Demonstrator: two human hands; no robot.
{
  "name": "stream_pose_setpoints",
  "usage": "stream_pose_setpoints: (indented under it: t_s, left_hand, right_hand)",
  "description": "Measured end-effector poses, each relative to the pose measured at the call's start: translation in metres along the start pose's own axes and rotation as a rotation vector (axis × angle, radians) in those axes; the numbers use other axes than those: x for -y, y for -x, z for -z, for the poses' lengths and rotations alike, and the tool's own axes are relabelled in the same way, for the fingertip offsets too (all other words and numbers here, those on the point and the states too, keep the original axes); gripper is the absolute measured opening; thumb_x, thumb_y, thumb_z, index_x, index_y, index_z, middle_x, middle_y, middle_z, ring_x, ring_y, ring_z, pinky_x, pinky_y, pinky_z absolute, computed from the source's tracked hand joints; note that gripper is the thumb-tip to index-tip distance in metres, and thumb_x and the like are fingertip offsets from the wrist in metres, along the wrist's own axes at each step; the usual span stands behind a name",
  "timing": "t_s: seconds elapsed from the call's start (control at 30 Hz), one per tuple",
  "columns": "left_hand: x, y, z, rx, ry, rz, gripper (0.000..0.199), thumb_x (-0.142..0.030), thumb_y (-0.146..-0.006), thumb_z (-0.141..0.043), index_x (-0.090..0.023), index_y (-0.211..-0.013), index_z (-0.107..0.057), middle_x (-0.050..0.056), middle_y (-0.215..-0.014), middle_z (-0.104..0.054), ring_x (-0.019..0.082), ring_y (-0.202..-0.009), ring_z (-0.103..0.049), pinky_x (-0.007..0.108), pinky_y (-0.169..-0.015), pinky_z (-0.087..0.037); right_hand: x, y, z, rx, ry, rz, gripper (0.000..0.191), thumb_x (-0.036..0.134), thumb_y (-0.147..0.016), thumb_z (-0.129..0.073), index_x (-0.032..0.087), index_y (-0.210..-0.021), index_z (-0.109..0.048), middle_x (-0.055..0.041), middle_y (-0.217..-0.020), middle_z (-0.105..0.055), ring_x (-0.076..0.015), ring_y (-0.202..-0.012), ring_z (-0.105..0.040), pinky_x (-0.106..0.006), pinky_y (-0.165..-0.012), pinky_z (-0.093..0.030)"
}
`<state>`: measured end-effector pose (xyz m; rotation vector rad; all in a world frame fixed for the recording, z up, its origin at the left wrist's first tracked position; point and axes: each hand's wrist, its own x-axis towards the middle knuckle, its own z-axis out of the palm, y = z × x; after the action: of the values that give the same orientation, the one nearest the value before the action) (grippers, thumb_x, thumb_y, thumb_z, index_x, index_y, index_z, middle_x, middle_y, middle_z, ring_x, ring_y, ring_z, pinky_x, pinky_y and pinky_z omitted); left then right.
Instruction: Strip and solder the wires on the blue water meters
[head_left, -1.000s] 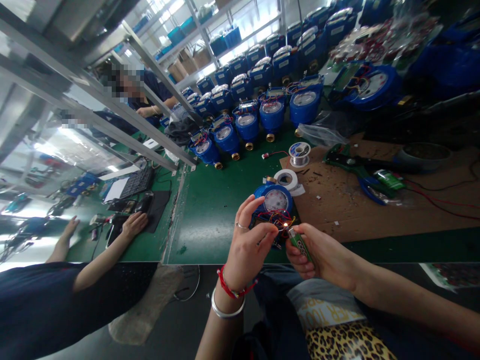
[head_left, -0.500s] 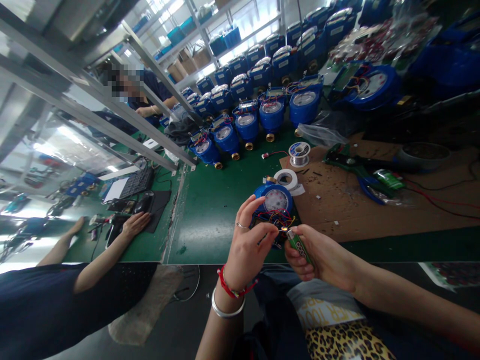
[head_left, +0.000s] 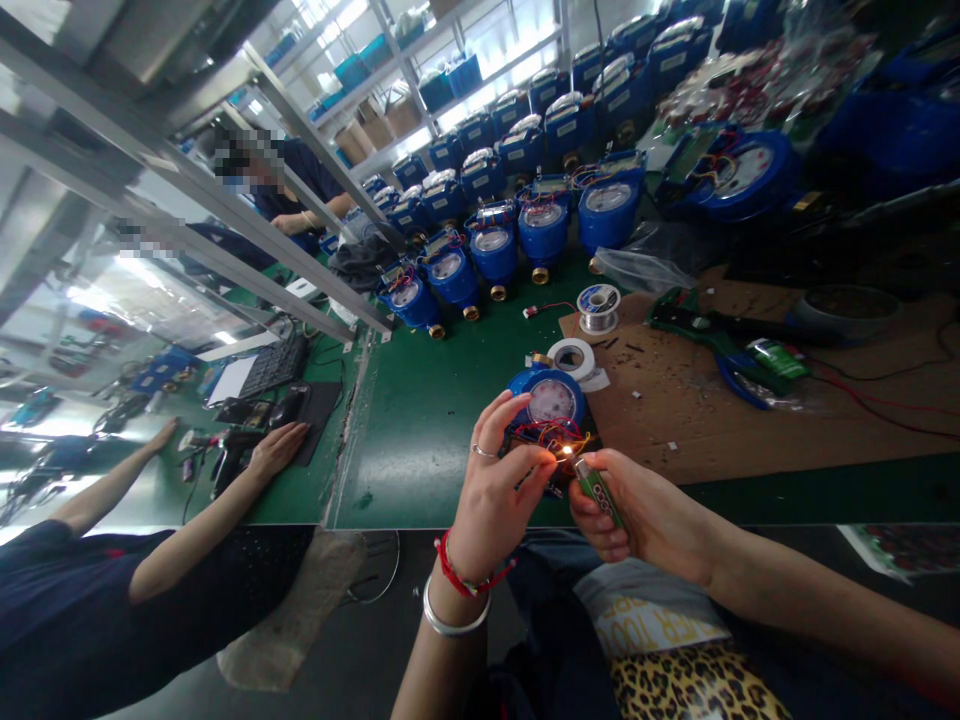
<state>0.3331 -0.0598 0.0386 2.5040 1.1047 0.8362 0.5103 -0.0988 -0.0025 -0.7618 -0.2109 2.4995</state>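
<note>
My right hand (head_left: pixel 619 500) is wrapped round a green lighter (head_left: pixel 598 492), thumb at its top, and a bright flame (head_left: pixel 567 450) burns there. Thumb and forefinger of my left hand (head_left: pixel 506 480) pinch a thin wire (head_left: pixel 561 460) beside the flame; its other fingers are raised. Just beyond both hands lies a blue water meter (head_left: pixel 551 395) with a round clear dial. Red and yellow wires spread over its near side, and my left fingers partly hide it.
A roll of white tape (head_left: pixel 571 358) and a solder spool (head_left: pixel 598 308) stand behind the meter. Green wire strippers (head_left: pixel 697 322) lie on brown cardboard (head_left: pixel 675 430). Rows of blue meters (head_left: pixel 491 245) line the back. On the left, a co-worker's hand (head_left: pixel 276 450) rests near a computer mouse.
The lighter's flame has grown larger and brighter, lighting the wires and my left fingertips orange. My hands have stayed in place. The co-worker's arms at left have shifted slightly.
</note>
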Motion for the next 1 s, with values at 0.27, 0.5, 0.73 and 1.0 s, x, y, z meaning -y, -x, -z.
stream_pose_setpoints:
  t_s: [0.27,0.5,0.73,1.0]
  left_hand:
    - [-0.0005,-0.0003,0.0003,0.005,-0.001,-0.004,0.008,-0.012,-0.087,-0.061,-0.020,-0.088,-0.064,0.008,-0.144,-0.042,0.028,-0.139,-0.035,0.054,-0.110,-0.041]
    - [-0.0008,-0.0005,0.0007,0.007,-0.013,-0.003,0.008,-0.012,-0.087,-0.061,-0.019,-0.088,-0.064,0.008,-0.144,-0.043,0.027,-0.139,-0.036,0.052,-0.111,-0.040]
    - [-0.0006,-0.0009,0.0000,0.006,-0.009,-0.003,0.008,-0.013,-0.087,-0.061,-0.020,-0.088,-0.064,0.009,-0.143,-0.042,0.027,-0.139,-0.035,0.052,-0.111,-0.040]
    - [-0.0003,-0.0007,0.0007,0.015,-0.005,-0.006,0.008,-0.012,-0.087,-0.061,-0.019,-0.088,-0.064,0.009,-0.143,-0.043,0.027,-0.139,-0.035,0.052,-0.111,-0.039]
  right_hand:
    - [0.0006,0.0017,-0.0006,0.013,0.004,0.010,0.040,0.047,-0.087,-0.035,0.016,-0.064,-0.046,0.0044,-0.054,-0.034,-0.0055,-0.043,-0.030,-0.020,-0.045,-0.022]
    - [-0.0011,0.0010,0.0008,0.029,0.004,0.014,0.042,0.049,-0.088,-0.035,0.016,-0.065,-0.047,0.0043,-0.055,-0.035,-0.0055,-0.045,-0.030,-0.020,-0.046,-0.023]
    - [-0.0013,0.0015,0.0004,0.008,0.005,0.003,0.043,0.050,-0.087,-0.035,0.016,-0.065,-0.046,0.0046,-0.055,-0.034,-0.0053,-0.044,-0.029,-0.020,-0.045,-0.022]
    - [-0.0007,0.0014,-0.0056,-0.036,0.027,0.056,0.042,0.049,-0.089,-0.034,0.016,-0.065,-0.046,0.0041,-0.055,-0.037,-0.0053,-0.044,-0.031,-0.020,-0.047,-0.023]
